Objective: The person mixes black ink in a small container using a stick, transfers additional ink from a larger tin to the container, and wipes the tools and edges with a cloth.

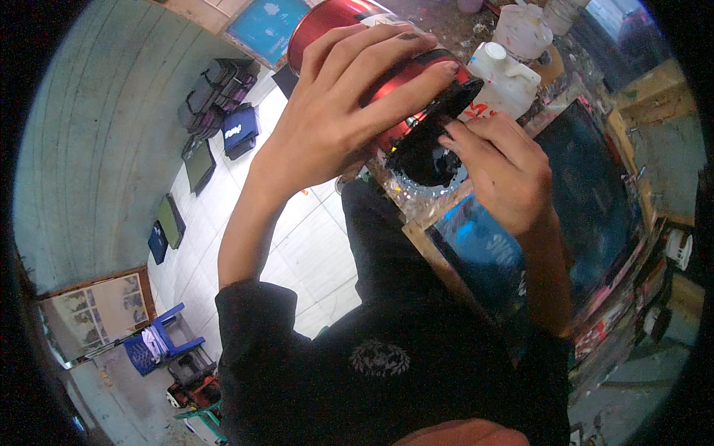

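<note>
My left hand [349, 97] is wrapped over a shiny red metal can [316, 28], which is tipped on its side with its mouth toward the right. Thick black paint [424, 152] coats the can's rim and lies below it in a round tub with a pale, spattered edge [425, 192]. At the can's mouth my right hand [509, 163] is closed in a pinch, its fingertips close to the black paint. Whatever those fingers hold is hidden by the hand and the dark paint.
A white plastic jug [513, 82] stands beyond my right hand on a paint-stained table. Nearer me lies a wooden-framed panel with a blue-black surface [587, 201]. Folded dark cloths [239, 132] and a blue chair [167, 338] are on the floor to the left.
</note>
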Tool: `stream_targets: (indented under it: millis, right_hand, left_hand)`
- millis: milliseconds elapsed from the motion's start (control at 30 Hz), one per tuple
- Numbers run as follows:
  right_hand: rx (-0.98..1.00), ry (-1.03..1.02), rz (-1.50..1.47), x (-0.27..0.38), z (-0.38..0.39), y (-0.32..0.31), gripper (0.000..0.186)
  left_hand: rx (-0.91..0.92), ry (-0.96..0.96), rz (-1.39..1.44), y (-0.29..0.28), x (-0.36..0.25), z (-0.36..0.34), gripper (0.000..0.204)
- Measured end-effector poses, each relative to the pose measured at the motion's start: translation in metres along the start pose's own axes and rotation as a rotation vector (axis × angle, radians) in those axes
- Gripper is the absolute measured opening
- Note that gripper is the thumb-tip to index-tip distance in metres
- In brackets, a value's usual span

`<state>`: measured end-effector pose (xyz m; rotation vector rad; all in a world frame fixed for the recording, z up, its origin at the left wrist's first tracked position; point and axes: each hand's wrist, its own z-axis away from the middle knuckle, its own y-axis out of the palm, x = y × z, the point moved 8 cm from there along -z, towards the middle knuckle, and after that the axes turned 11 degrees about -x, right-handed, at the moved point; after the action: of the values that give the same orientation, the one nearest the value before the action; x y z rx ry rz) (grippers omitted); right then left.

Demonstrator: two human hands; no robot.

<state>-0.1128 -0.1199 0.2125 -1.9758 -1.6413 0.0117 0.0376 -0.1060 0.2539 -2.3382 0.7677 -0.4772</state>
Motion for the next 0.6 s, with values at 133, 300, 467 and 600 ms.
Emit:
stream_targets:
  millis: [133, 300, 467, 600]
  right_hand:
    - [0.04, 0.026, -0.01, 0.001, 0.008, -0.015, 0.034]
    - [0.075, 0.01, 0.077, 0.012, 0.022, -0.042, 0.041]
    - [0.02, -0.065, 0.126, 0.018, 0.025, -0.053, 0.044]
    - [-0.053, -0.129, 0.136, 0.018, 0.034, -0.053, 0.044]
  left_hand:
    - [-0.003, 0.139, -0.085, -0.003, -0.017, -0.004, 0.06]
    - [0.078, 0.24, -0.234, -0.001, -0.027, 0.001, 0.052]
    - [0.072, 0.225, -0.21, -0.003, -0.039, -0.004, 0.068]
    - [0.099, 0.259, -0.206, -0.008, -0.041, -0.016, 0.065]
